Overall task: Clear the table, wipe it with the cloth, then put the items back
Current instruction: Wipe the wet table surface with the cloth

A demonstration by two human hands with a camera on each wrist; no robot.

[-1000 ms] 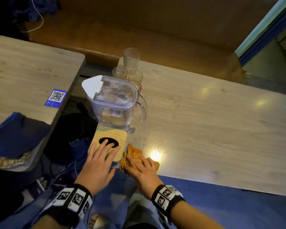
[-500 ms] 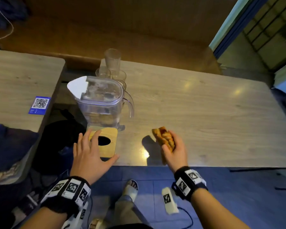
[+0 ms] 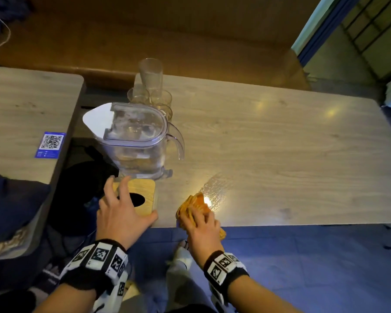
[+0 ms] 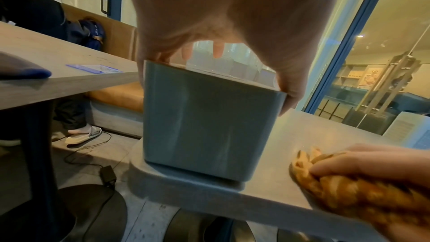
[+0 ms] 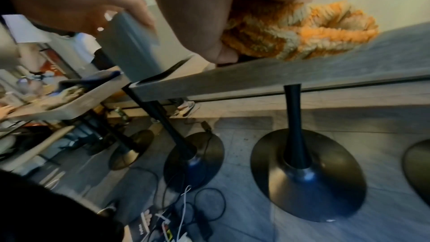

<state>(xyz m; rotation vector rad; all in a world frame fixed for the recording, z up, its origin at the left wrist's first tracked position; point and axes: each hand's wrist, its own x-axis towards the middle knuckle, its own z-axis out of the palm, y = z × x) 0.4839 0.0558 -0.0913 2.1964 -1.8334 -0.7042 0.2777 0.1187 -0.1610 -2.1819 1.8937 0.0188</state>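
The orange cloth (image 3: 195,207) lies bunched on the table (image 3: 280,141) at its near edge, just right of the tissue box (image 3: 145,199), with the right hand (image 3: 201,227) clenched over it and pressing it down. The left hand (image 3: 120,213) grasps the tissue box from above, fingers and thumb wrapped round its wooden lid, at the table's near left corner. Directly behind the box stands a clear water pitcher (image 3: 138,141), and behind that a cluster of glasses (image 3: 150,91). Left of the box, on a neighbouring table (image 3: 20,105), sits a blue QR code card (image 3: 50,145); its small print is unreadable.
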